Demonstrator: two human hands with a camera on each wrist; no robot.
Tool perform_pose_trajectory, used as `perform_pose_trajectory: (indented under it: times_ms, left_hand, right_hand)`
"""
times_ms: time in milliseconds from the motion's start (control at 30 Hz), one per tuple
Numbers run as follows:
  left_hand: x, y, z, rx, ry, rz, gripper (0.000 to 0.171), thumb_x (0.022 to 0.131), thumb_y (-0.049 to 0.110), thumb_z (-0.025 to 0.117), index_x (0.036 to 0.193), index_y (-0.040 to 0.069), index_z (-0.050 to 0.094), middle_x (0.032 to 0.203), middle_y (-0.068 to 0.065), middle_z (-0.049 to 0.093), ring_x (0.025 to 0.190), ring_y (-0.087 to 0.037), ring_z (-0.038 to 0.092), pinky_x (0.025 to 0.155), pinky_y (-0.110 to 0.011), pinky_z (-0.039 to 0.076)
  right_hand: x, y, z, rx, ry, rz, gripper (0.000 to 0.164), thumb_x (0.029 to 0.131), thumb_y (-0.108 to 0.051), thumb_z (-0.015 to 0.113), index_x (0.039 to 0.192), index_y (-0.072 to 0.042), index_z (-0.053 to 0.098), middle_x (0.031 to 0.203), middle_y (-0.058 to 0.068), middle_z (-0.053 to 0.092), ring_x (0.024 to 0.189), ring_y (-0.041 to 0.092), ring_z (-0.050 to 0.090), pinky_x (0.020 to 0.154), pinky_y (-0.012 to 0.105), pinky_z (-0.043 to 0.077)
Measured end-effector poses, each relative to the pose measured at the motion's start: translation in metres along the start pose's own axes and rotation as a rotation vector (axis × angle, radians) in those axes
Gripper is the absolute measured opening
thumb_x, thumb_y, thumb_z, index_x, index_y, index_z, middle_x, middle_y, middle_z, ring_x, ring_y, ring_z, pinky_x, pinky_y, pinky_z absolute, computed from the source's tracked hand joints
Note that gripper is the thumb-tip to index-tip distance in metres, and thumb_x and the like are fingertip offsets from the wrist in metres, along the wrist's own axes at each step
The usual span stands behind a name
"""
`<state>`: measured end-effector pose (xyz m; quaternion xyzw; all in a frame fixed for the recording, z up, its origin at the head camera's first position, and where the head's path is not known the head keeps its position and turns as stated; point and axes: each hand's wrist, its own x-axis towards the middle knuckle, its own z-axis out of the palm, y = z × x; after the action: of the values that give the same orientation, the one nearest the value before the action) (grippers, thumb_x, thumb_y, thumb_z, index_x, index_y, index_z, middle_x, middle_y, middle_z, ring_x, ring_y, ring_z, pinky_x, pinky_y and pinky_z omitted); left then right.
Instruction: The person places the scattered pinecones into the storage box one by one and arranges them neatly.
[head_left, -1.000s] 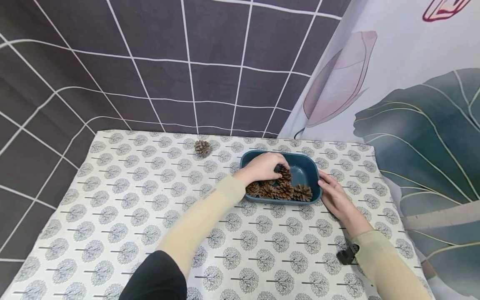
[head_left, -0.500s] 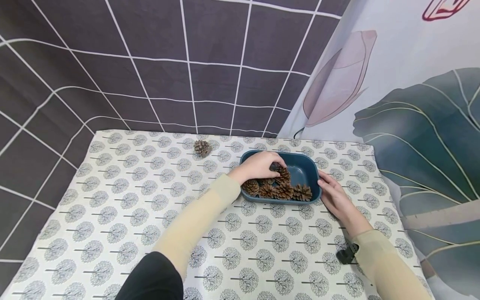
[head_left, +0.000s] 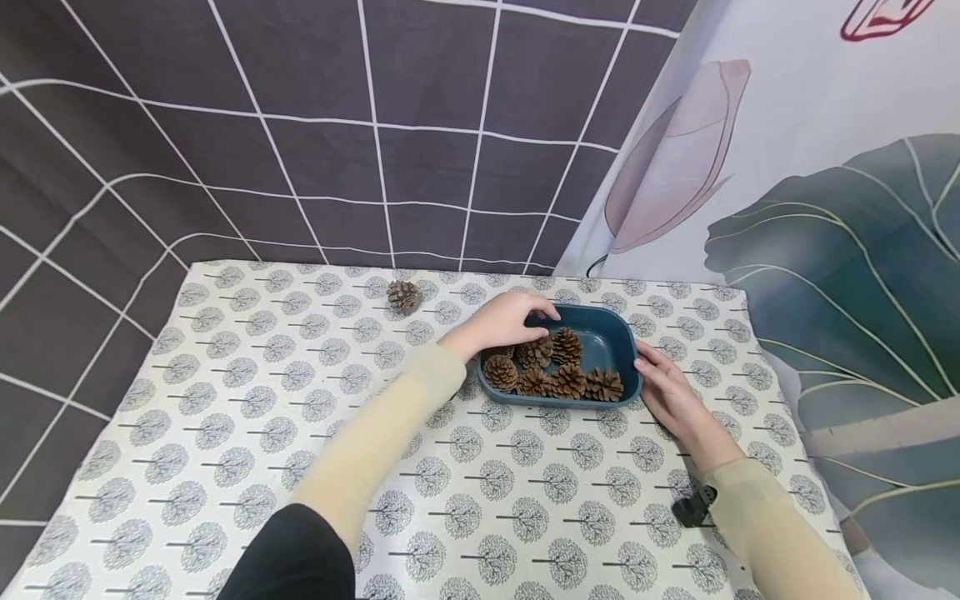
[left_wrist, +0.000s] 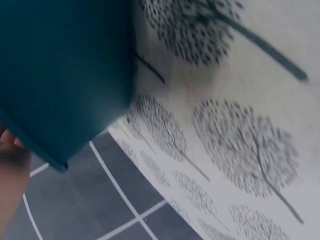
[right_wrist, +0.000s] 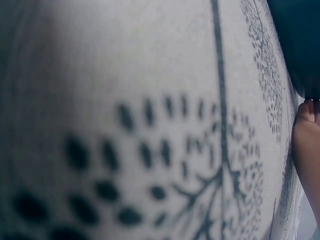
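Note:
A dark teal rectangular tub (head_left: 612, 358) stands on the table with several brown pine cones inside, in its left part and along its near side. My left hand (head_left: 504, 323) is over the tub's left end, thumb and fingers apart, with nothing seen between them. Just to the right of its fingertips sits an upright pine cone (head_left: 567, 345); another pine cone (head_left: 536, 352) lies below the thumb. My right hand (head_left: 670, 395) rests its fairly straight fingers against the tub's right end. The left wrist view shows the tub's outer wall (left_wrist: 75, 75) close up.
One loose pine cone (head_left: 405, 297) lies on the table near the back edge, left of the tub. A tree-patterned cloth (head_left: 300, 400) covers the table. Dark gridded fabric (head_left: 427, 167) hangs behind, and a floral curtain (head_left: 825, 250) hangs at the right.
My left hand has let go of a pine cone in the tub and drawn back to the left, uncovering more cones. My right hand has stayed at the tub's right end.

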<state>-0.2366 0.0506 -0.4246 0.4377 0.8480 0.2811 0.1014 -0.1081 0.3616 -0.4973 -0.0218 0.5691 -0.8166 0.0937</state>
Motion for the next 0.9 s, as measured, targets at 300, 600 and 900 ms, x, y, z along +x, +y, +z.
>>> perform_pose_trajectory:
  times_ms: [300, 600, 900]
  left_hand:
    - [-0.021, -0.018, -0.024, -0.027, 0.104, -0.026, 0.03, 0.101, 0.014, 0.072, 0.131, 0.01, 0.073, 0.139, -0.006, 0.071, 0.131, -0.025, 0.065, 0.12, -0.04, 0.05]
    - [-0.053, -0.042, -0.056, -0.088, 0.194, -0.124, 0.032, 0.099, 0.011, 0.074, 0.131, 0.006, 0.073, 0.136, -0.012, 0.072, 0.123, -0.029, 0.068, 0.115, -0.042, 0.054]
    - [-0.085, -0.073, -0.073, -0.162, 0.317, -0.181, 0.031, 0.095, 0.0, 0.074, 0.125, 0.0, 0.074, 0.132, -0.019, 0.073, 0.123, -0.035, 0.068, 0.116, -0.046, 0.054]
  right_hand:
    - [0.0, 0.001, -0.002, -0.008, -0.004, 0.0, 0.039, 0.112, 0.0, 0.042, 0.136, -0.021, 0.064, 0.139, -0.01, 0.065, 0.126, 0.002, 0.062, 0.108, 0.013, 0.051]
    - [0.0, 0.001, -0.002, -0.025, -0.007, 0.006, 0.038, 0.113, -0.002, 0.042, 0.138, -0.022, 0.062, 0.139, -0.012, 0.065, 0.126, 0.001, 0.063, 0.107, 0.012, 0.052]
    - [0.0, 0.001, -0.003, -0.026, -0.014, 0.007, 0.039, 0.113, -0.002, 0.041, 0.138, -0.023, 0.062, 0.14, -0.013, 0.064, 0.127, 0.001, 0.061, 0.109, 0.012, 0.05]
